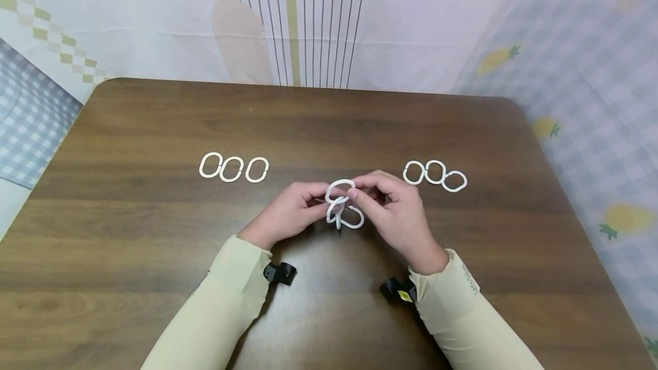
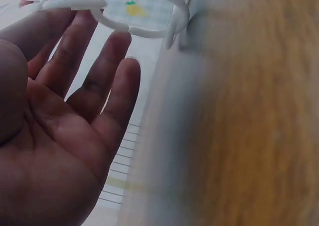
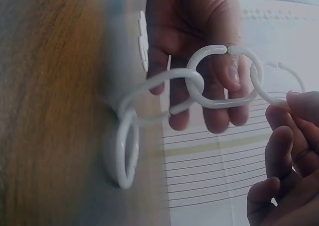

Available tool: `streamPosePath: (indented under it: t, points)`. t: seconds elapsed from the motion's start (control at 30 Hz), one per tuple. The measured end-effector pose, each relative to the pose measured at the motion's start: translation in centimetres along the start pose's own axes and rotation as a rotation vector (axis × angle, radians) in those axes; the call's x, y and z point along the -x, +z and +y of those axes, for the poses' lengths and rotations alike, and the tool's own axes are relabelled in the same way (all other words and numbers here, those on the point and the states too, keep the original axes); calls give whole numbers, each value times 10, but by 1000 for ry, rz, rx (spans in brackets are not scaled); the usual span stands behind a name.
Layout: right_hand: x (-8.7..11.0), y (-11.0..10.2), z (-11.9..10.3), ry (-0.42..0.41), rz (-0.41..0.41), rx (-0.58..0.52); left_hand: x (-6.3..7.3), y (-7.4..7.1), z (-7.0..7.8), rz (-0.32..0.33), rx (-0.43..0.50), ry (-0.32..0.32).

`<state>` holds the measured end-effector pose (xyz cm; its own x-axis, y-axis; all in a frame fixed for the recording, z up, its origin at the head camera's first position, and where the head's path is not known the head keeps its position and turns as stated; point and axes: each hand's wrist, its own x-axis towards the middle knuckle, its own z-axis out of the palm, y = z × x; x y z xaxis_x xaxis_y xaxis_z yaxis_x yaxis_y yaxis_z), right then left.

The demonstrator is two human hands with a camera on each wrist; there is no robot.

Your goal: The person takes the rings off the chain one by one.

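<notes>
A chain of several white plastic links (image 1: 352,226) hangs between the hands, above the brown table. My right hand (image 1: 396,210) pinches the uppermost link (image 3: 271,100) between thumb and index finger, its other fingers loosely bent. From the left, my left hand (image 1: 288,213) reaches to the chain with fingers extended, its thumb and fingertips behind the second link (image 3: 219,105) in the right wrist view. A third link (image 3: 149,81) slants downward from there, and the lowest link (image 3: 121,151) hangs from it near the tabletop.
Three loose white links (image 1: 232,169) lie in a row on the table (image 1: 154,233), beyond the left hand. Another three links (image 1: 436,172) lie beyond the right hand. A patterned cloth (image 1: 411,21) hangs behind the table.
</notes>
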<state>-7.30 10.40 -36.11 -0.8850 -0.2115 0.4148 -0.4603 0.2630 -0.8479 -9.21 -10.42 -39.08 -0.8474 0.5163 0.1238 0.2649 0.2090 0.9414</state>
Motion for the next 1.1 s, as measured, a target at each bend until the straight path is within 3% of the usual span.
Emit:
streamPosePath:
  t: [0.13,0.37,0.63,1.1]
  points:
    - [-2,-2,0,-25,19,17,-1,1,1,19,-33,-14]
    - [-1,-2,1,-42,23,13,-1,0,2,33,-7,-35]
    - [-5,-5,3,-81,54,59,-3,-2,3,92,-26,-59]
    - [-5,-5,7,-124,98,128,-4,-2,3,145,28,-86]
